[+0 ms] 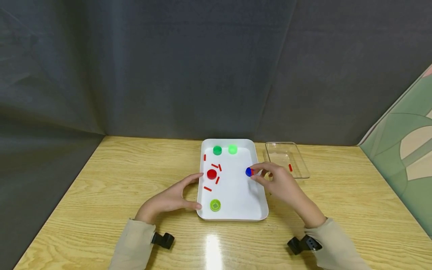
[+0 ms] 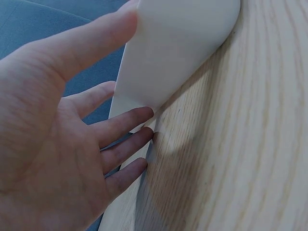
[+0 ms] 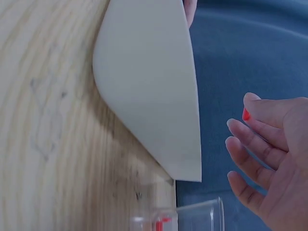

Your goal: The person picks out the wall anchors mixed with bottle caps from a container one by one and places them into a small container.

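My right hand (image 1: 275,180) pinches a small red stick (image 3: 246,114) between thumb and forefinger, above the right side of a white tray (image 1: 237,195). Close by the fingertips in the head view is a blue round piece (image 1: 249,172), partly covered by them. My left hand (image 1: 172,197) lies along the tray's left side, thumb and fingers spread and touching it. A red round piece (image 1: 212,174) sits in the tray's left half, with several loose red sticks (image 1: 207,188) around it.
Dark green (image 1: 217,150) and light green round pieces (image 1: 233,149) sit at the tray's far end, and a yellow-green one (image 1: 215,205) near its front. Beyond the tray's right edge stands a clear box (image 1: 303,170) with one red stick inside. Dark cloth (image 1: 202,75) hangs behind the table.
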Demonstrator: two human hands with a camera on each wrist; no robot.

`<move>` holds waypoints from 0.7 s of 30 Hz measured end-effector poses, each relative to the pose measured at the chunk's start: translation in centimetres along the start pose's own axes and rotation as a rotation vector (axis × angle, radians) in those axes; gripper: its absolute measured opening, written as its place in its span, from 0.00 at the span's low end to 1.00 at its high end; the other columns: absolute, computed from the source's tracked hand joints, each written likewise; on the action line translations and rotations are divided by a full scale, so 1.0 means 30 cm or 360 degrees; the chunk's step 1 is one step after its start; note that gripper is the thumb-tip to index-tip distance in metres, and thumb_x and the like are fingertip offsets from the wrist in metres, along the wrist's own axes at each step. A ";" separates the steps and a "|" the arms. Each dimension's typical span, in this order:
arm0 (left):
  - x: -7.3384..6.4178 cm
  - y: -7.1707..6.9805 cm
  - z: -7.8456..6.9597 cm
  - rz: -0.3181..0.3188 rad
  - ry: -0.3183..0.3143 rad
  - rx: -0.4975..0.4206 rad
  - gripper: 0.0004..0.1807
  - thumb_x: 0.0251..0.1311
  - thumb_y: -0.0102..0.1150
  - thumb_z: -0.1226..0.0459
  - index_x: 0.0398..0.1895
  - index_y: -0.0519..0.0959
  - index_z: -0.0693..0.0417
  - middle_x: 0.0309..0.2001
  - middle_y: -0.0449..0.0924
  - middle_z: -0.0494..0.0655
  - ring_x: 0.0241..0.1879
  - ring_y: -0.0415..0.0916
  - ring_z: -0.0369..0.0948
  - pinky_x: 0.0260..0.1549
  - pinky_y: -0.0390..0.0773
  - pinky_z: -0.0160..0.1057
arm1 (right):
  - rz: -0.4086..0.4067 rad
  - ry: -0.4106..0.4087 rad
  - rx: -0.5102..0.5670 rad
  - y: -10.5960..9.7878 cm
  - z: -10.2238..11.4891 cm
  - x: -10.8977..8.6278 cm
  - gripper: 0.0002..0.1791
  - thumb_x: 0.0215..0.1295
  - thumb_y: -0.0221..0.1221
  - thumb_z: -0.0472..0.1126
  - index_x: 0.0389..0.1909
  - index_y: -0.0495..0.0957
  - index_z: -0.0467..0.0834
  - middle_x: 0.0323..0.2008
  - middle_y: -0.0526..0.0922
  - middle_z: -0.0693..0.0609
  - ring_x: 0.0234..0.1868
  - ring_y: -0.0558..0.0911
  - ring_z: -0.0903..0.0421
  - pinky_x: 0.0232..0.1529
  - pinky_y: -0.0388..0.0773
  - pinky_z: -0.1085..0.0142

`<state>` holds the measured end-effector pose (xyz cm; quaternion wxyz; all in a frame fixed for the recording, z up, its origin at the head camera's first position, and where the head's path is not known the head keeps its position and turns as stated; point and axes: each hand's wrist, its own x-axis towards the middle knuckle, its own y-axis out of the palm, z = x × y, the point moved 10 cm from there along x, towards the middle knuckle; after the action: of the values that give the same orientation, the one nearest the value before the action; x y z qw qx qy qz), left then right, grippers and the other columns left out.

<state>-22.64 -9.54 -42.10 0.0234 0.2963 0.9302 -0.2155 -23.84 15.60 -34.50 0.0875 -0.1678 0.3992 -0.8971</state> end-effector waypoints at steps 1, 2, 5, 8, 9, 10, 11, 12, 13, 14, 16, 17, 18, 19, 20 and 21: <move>0.000 0.000 -0.001 0.0000 0.0001 0.0003 0.52 0.51 0.76 0.61 0.77 0.56 0.48 0.73 0.58 0.54 0.74 0.49 0.52 0.71 0.45 0.60 | -0.0009 0.0008 -0.0003 -0.007 -0.007 -0.001 0.13 0.61 0.68 0.36 0.47 0.85 0.40 0.41 0.85 0.52 0.36 0.77 0.56 0.39 0.75 0.59; 0.000 0.000 -0.001 -0.0002 0.0002 0.0004 0.52 0.51 0.76 0.61 0.77 0.56 0.48 0.73 0.58 0.54 0.74 0.49 0.52 0.71 0.45 0.60 | -0.0019 0.0010 -0.0004 -0.013 -0.014 -0.002 0.13 0.61 0.68 0.36 0.47 0.85 0.40 0.41 0.85 0.52 0.36 0.77 0.56 0.39 0.76 0.59; 0.000 0.000 0.000 -0.0002 0.0001 0.0003 0.52 0.51 0.76 0.61 0.77 0.56 0.48 0.74 0.58 0.54 0.74 0.49 0.51 0.71 0.45 0.59 | -0.0066 -0.0009 -0.0007 -0.035 -0.027 -0.004 0.13 0.61 0.68 0.34 0.47 0.85 0.39 0.41 0.85 0.51 0.35 0.78 0.55 0.38 0.76 0.59; 0.000 0.001 0.001 -0.0001 0.0009 -0.0003 0.51 0.51 0.76 0.61 0.77 0.56 0.49 0.73 0.59 0.54 0.74 0.50 0.52 0.71 0.47 0.59 | -0.0102 -0.0028 -0.0014 -0.056 -0.040 -0.006 0.13 0.60 0.68 0.34 0.46 0.85 0.39 0.39 0.85 0.50 0.34 0.78 0.55 0.38 0.77 0.56; 0.000 0.002 0.000 0.0003 0.0017 -0.0002 0.51 0.51 0.76 0.61 0.77 0.56 0.49 0.73 0.59 0.55 0.73 0.51 0.52 0.70 0.47 0.59 | -0.0111 -0.0032 -0.0019 -0.063 -0.045 -0.008 0.13 0.61 0.68 0.33 0.46 0.85 0.38 0.39 0.85 0.50 0.34 0.79 0.54 0.39 0.78 0.55; -0.001 0.002 -0.001 0.0006 0.0024 -0.0001 0.51 0.52 0.76 0.62 0.77 0.56 0.50 0.73 0.59 0.55 0.73 0.51 0.53 0.70 0.48 0.60 | -0.0116 -0.0030 -0.0024 -0.070 -0.050 -0.009 0.13 0.61 0.68 0.34 0.47 0.85 0.38 0.40 0.86 0.50 0.34 0.78 0.54 0.39 0.78 0.54; -0.001 0.002 -0.002 0.0007 0.0033 0.0000 0.51 0.52 0.75 0.62 0.77 0.56 0.51 0.73 0.59 0.56 0.73 0.52 0.53 0.70 0.48 0.60 | -0.0120 -0.0028 -0.0033 -0.076 -0.055 -0.011 0.13 0.61 0.68 0.34 0.47 0.84 0.38 0.40 0.85 0.50 0.35 0.79 0.54 0.39 0.78 0.54; -0.002 0.003 -0.004 0.0008 0.0043 0.0003 0.51 0.52 0.75 0.62 0.77 0.56 0.51 0.73 0.59 0.57 0.73 0.52 0.54 0.70 0.48 0.60 | -0.0123 -0.0025 -0.0038 -0.081 -0.060 -0.012 0.13 0.62 0.67 0.34 0.47 0.84 0.38 0.39 0.85 0.50 0.35 0.79 0.54 0.39 0.78 0.54; -0.002 0.003 -0.005 0.0010 0.0049 0.0007 0.51 0.52 0.75 0.62 0.77 0.55 0.52 0.73 0.59 0.57 0.73 0.52 0.54 0.70 0.48 0.61 | -0.0125 -0.0022 -0.0044 -0.087 -0.065 -0.013 0.13 0.62 0.67 0.34 0.48 0.84 0.38 0.39 0.85 0.50 0.34 0.79 0.54 0.39 0.77 0.55; -0.003 0.003 -0.007 0.0011 0.0055 0.0009 0.51 0.53 0.75 0.62 0.77 0.55 0.52 0.73 0.59 0.58 0.73 0.52 0.55 0.70 0.48 0.61 | -0.0127 -0.0021 -0.0046 -0.092 -0.069 -0.014 0.13 0.62 0.67 0.34 0.48 0.84 0.38 0.39 0.85 0.50 0.33 0.80 0.54 0.39 0.77 0.55; -0.003 0.002 -0.006 0.0007 0.0049 0.0015 0.51 0.52 0.75 0.62 0.77 0.55 0.52 0.73 0.59 0.57 0.73 0.52 0.54 0.70 0.48 0.61 | -0.0136 -0.0022 -0.0047 -0.104 -0.074 -0.016 0.13 0.63 0.66 0.35 0.49 0.83 0.38 0.37 0.85 0.50 0.30 0.82 0.54 0.39 0.77 0.57; -0.002 0.002 -0.007 0.0004 0.0051 0.0020 0.51 0.52 0.75 0.62 0.77 0.55 0.52 0.73 0.59 0.57 0.73 0.52 0.54 0.70 0.48 0.61 | -0.0147 -0.0026 -0.0055 -0.110 -0.076 -0.017 0.13 0.63 0.66 0.35 0.49 0.83 0.38 0.36 0.85 0.51 0.30 0.82 0.54 0.39 0.77 0.57; -0.002 0.001 -0.006 0.0001 0.0041 0.0020 0.51 0.52 0.75 0.62 0.77 0.56 0.51 0.73 0.59 0.57 0.73 0.52 0.54 0.70 0.48 0.61 | -0.0161 -0.0031 -0.0061 -0.117 -0.077 -0.018 0.13 0.63 0.66 0.35 0.49 0.84 0.38 0.35 0.84 0.51 0.30 0.82 0.55 0.39 0.77 0.58; -0.002 0.001 -0.004 -0.0001 0.0031 0.0019 0.51 0.52 0.76 0.62 0.77 0.56 0.51 0.73 0.59 0.56 0.73 0.52 0.53 0.70 0.48 0.60 | -0.0177 -0.0039 -0.0071 -0.123 -0.079 -0.019 0.13 0.63 0.66 0.35 0.49 0.84 0.38 0.34 0.84 0.52 0.30 0.82 0.55 0.39 0.77 0.58; -0.001 0.000 -0.001 -0.0004 0.0022 0.0021 0.51 0.52 0.76 0.62 0.77 0.56 0.50 0.73 0.59 0.55 0.73 0.52 0.52 0.70 0.48 0.59 | -0.0196 -0.0047 -0.0082 -0.130 -0.081 -0.020 0.13 0.63 0.67 0.35 0.48 0.84 0.38 0.34 0.84 0.52 0.30 0.82 0.55 0.38 0.76 0.58; -0.001 0.000 0.001 -0.0006 0.0013 0.0023 0.51 0.51 0.76 0.62 0.77 0.56 0.49 0.73 0.59 0.54 0.73 0.52 0.52 0.70 0.48 0.59 | -0.0218 -0.0055 -0.0096 -0.137 -0.083 -0.021 0.13 0.62 0.67 0.35 0.48 0.84 0.38 0.33 0.84 0.53 0.32 0.81 0.55 0.38 0.76 0.59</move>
<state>-22.64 -9.58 -42.13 0.0171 0.2956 0.9292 -0.2210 -24.27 20.23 -33.15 0.0277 -0.2125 0.4120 -0.8856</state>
